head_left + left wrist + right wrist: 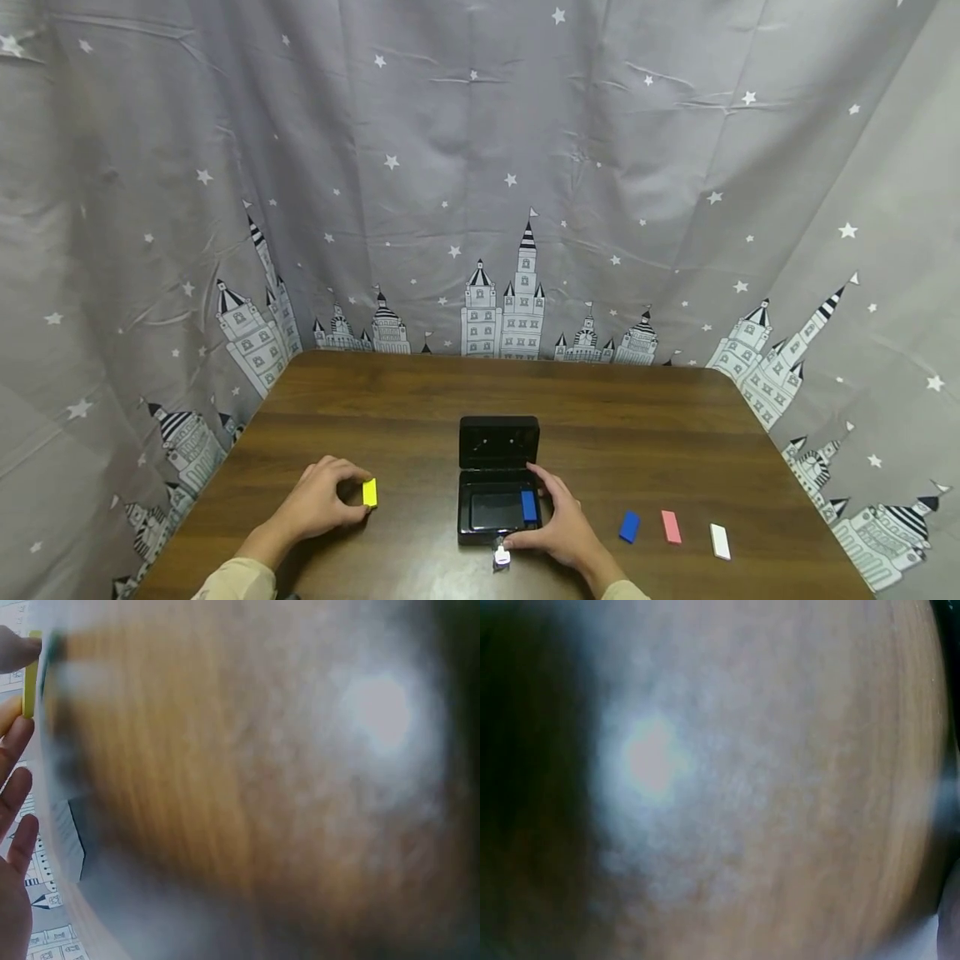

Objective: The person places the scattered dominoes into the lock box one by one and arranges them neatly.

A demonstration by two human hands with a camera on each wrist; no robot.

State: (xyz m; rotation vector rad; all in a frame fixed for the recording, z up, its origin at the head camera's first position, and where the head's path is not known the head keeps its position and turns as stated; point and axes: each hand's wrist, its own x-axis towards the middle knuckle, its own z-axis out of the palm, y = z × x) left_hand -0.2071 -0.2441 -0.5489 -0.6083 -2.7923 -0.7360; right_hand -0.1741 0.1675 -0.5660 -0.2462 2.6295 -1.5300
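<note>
My left hand [322, 498] pinches a small yellow block [370, 492] between thumb and fingers, left of the box. In the left wrist view the yellow block [30, 682] stands on edge between the fingertips. A black hinged box [498, 533] lies in front of me with its lid [498, 442] raised. Inside it, at the right, sits a blue block [528, 506]. My right hand [566, 525] holds the box's right side, fingertips at the back corner and thumb at the front edge. Beside the thumb is a small silver-white piece [502, 555] at the box's front.
To the right on the wooden table [405, 400] lie a second blue block [629, 527], a pink block [671, 527] and a white block [720, 542], in a loose row. A grey curtain [450, 125] with stars and castles hangs behind the table and along both sides.
</note>
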